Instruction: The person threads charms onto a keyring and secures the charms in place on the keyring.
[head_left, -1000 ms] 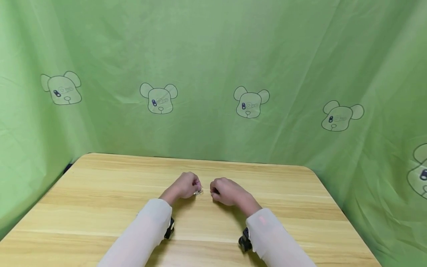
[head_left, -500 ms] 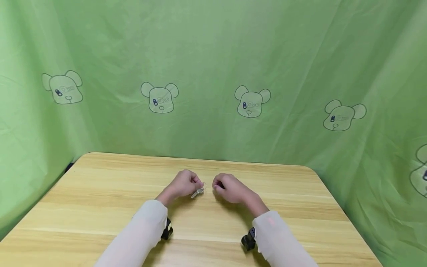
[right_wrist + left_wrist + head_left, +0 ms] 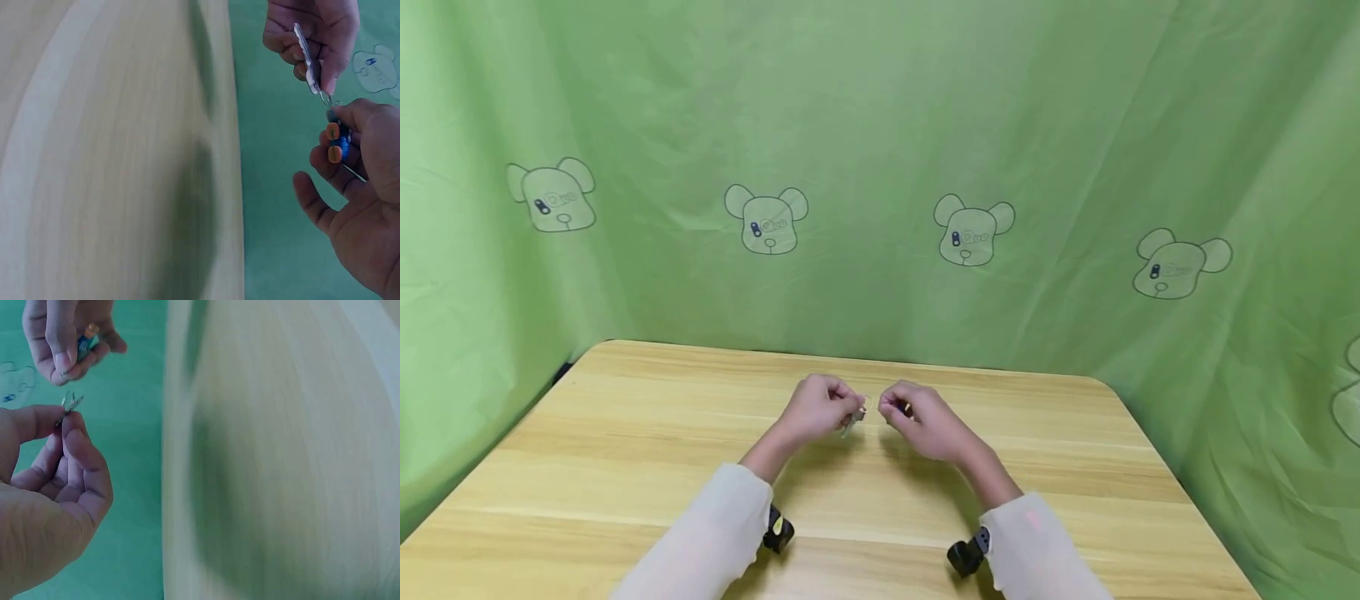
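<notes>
My left hand (image 3: pixel 820 408) pinches a metal key ring (image 3: pixel 325 98) between thumb and forefinger. A silver key (image 3: pixel 304 55) hangs from that ring, beside the left fingers in the right wrist view. Opposite it, my right hand (image 3: pixel 928 423) holds a small blue charm (image 3: pixel 344 139) with two orange feet, gripped by thumb and fingers. The same charm (image 3: pixel 86 344) shows partly between the right fingers in the left wrist view. Only a small gap separates the two hands' fingertips, with the ring between them. Both hands are raised over the table's far half.
A light wood table (image 3: pixel 865 517) with rounded far corners lies below the hands. Behind it hangs a green curtain (image 3: pixel 865 100) printed with bear heads. Black wrist cameras (image 3: pixel 778 531) sit under both pale sleeves (image 3: pixel 700 533).
Both hands have risen a little from the table. The key has come into view below the left fingers, and the forearms have spread slightly apart.
</notes>
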Demonstrator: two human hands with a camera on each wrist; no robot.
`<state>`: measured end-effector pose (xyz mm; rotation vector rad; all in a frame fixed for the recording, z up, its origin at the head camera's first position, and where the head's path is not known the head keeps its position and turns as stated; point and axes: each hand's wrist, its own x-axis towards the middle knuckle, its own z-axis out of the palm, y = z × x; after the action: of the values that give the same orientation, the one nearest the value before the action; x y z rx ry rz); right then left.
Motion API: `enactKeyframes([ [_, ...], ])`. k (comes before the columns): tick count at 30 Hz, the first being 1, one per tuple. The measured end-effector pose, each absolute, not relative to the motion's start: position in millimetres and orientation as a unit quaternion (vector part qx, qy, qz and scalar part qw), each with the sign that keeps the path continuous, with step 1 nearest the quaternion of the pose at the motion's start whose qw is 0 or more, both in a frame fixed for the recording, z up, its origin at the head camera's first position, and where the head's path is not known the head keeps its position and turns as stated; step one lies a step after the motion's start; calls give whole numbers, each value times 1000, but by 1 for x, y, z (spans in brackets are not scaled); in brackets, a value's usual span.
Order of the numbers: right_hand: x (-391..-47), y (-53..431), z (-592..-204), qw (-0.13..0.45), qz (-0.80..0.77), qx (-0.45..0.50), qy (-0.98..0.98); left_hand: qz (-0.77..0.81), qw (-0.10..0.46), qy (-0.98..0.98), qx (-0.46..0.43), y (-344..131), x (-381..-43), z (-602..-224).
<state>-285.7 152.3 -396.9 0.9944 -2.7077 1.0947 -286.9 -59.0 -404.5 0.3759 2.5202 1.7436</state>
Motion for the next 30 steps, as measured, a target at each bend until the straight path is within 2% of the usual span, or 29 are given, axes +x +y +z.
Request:
enactKeyframes([
  [7,-275,148,-390,82,401,316,-856,626,23,776,80,-57,-273,-390],
  [11,-269,145,-384,101,428,303,-846,632,2,771,72,-58,-264,-384],
  [20,-258,137,-375,83,500,264,-820,613,-56,785,70,-59,-244,-372],
  [30,-244,130,-365,87,514,266,-811,630,-75,770,65,-57,-229,-363],
])
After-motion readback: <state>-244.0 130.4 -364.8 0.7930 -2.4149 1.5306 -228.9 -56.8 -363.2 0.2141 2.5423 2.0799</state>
